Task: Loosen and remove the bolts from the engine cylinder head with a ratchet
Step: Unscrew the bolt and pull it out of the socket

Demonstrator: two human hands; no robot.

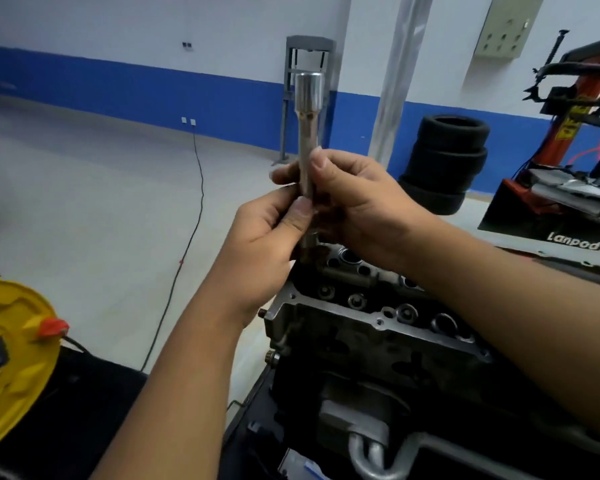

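A long chrome extension bar with a socket (308, 109) stands upright above the far end of the engine cylinder head (371, 327). My left hand (264, 244) grips the bar's lower part, thumb against the shaft. My right hand (354, 202) pinches the bar a little higher, thumb and fingers round it. The bar's bottom end reaches down toward the head behind my left hand; what it meets there is hidden. Several bolt holes and valve recesses show along the head's top face. No ratchet handle is in view.
A yellow cable reel (11, 358) sits at the left, with a black cable (184, 244) running across the floor. Stacked tyres (444, 161) and an orange tyre machine (568, 140) stand at the right. A grey frame (309, 64) stands by the blue-and-white wall.
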